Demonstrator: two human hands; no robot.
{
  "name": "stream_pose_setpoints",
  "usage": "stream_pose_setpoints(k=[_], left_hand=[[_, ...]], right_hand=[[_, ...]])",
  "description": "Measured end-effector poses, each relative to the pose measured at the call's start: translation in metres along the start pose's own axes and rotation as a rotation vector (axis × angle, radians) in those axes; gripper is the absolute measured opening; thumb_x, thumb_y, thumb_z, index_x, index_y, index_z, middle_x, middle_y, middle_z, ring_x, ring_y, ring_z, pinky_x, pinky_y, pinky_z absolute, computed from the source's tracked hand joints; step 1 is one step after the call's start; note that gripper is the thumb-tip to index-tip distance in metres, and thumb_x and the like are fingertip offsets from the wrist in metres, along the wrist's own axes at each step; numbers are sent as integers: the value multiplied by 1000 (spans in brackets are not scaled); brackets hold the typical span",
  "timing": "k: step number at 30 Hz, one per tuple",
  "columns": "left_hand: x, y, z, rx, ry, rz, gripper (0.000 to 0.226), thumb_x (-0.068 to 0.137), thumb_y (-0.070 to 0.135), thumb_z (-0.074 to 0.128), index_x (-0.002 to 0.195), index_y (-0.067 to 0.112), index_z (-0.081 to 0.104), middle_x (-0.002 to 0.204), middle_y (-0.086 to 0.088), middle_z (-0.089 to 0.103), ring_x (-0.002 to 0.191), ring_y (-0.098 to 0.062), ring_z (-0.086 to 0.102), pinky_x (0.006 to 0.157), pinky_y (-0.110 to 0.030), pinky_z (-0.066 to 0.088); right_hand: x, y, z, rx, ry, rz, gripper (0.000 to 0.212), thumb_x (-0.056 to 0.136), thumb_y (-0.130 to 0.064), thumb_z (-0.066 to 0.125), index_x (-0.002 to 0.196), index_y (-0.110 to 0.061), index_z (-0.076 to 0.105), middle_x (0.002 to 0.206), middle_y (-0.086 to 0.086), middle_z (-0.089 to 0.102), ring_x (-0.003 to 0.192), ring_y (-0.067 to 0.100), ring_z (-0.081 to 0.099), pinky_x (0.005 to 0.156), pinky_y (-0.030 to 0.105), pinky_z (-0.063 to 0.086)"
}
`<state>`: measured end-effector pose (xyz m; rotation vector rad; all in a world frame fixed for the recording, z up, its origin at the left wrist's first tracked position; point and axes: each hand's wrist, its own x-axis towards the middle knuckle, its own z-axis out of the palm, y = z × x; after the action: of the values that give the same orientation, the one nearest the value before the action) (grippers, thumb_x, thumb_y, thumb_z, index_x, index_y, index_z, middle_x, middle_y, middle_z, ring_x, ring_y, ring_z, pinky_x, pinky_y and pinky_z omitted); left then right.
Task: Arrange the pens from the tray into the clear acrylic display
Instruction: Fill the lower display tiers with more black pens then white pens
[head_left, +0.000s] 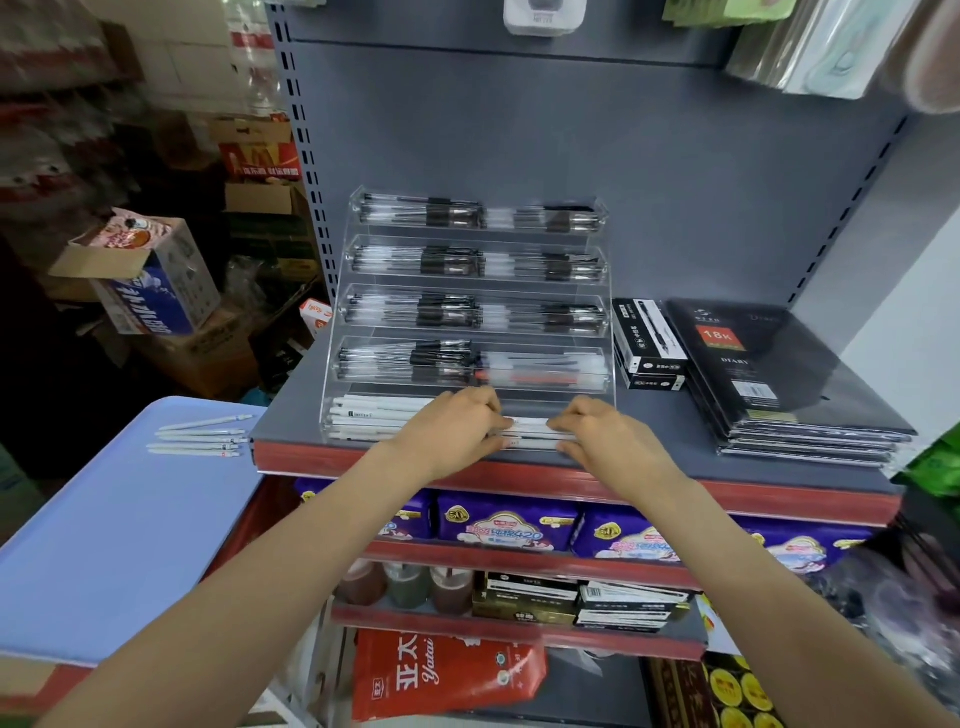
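Shelf (291, 410) | both hands – left hand (452, 431), right hand (605, 434) – grip white pens (530, 432) (bottom tier)

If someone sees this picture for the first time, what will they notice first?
Two bare hands, the left hand and right hand, hold white pens in the bottom tier of the clear acrylic stepped display on the grey shelf. A few loose white pens lie on the pale blue tray at left.

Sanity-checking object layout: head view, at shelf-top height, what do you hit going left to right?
Blue tray with loose white pens → clear acrylic display, left hand then right hand on its bottom-tier pens → black pen boxes → stacked black diaries.
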<state>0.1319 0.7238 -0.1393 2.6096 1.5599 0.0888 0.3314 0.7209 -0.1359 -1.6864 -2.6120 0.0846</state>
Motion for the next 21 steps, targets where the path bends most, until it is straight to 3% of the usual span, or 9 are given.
stream_pose_setpoints(k=[4,9,12,21], left_hand=[[-3,-4,1,86,55,22,36,100,35,38,131,26,53,118,0,47,110,-19,42,91,-30,32],[-5,-5,-2,-14,77,8,32,98,25,46,128,18,55,119,-1,54,111,-19,52,91,-28,37],[-6,-4,-1,-26,68,-1,32,97,27,47,127,19,57,119,0,55,110,-18,53,93,-30,39],[-4,0,-2,-9,3,-32,33,98,31,44,124,16,59,120,-2,51,114,-20,49,94,-32,35]], right_hand=[[-4,1,2,28,25,17,29,98,-28,46,122,-17,59,121,0,49,111,19,52,86,35,50],[-4,-1,5,47,62,-24,33,97,-19,48,129,-20,53,118,3,49,111,21,50,84,35,49],[-6,0,10,67,81,-25,28,98,-17,46,123,-18,57,116,3,51,110,21,51,81,36,51],[-1,-2,5,155,23,23,31,98,-18,46,126,-14,58,125,3,51,116,21,52,95,36,47]])
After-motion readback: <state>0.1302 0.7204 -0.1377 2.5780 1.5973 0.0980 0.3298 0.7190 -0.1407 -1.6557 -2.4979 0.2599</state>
